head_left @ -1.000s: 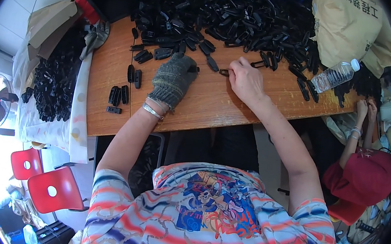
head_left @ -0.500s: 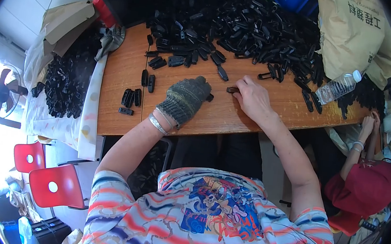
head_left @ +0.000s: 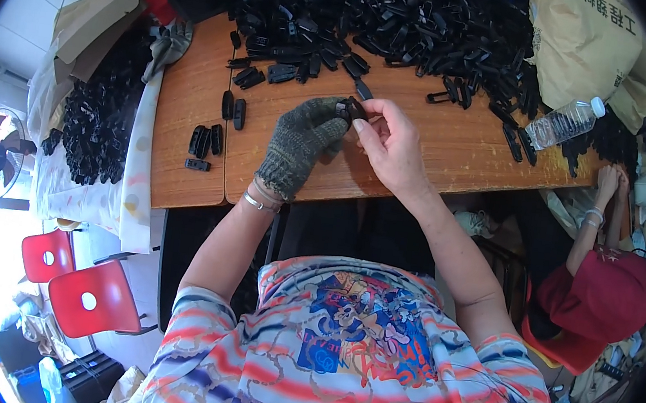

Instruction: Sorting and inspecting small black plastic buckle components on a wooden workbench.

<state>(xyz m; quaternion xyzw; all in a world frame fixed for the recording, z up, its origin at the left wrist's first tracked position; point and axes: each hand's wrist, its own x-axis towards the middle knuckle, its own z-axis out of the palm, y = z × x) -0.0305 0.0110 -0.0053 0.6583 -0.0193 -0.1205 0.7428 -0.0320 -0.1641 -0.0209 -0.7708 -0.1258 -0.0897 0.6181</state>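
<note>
Closed together on a small black plastic piece (head_left: 357,111) are the left hand (head_left: 300,138), gloved in grey-green knit, and the bare right hand (head_left: 394,148); beyond them spreads a heap of black plastic pieces (head_left: 427,39); rightward lies a clear, white-capped plastic bottle (head_left: 561,126).

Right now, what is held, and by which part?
At least one small black piece, held between the gloved left hand and bare right hand; which part each grips cannot be told.

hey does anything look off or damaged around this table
Mildly odd: the left hand wears a knitted glove while the right hand is bare. The wooden table also looks scuffed near its right end. No visible spill.
</note>
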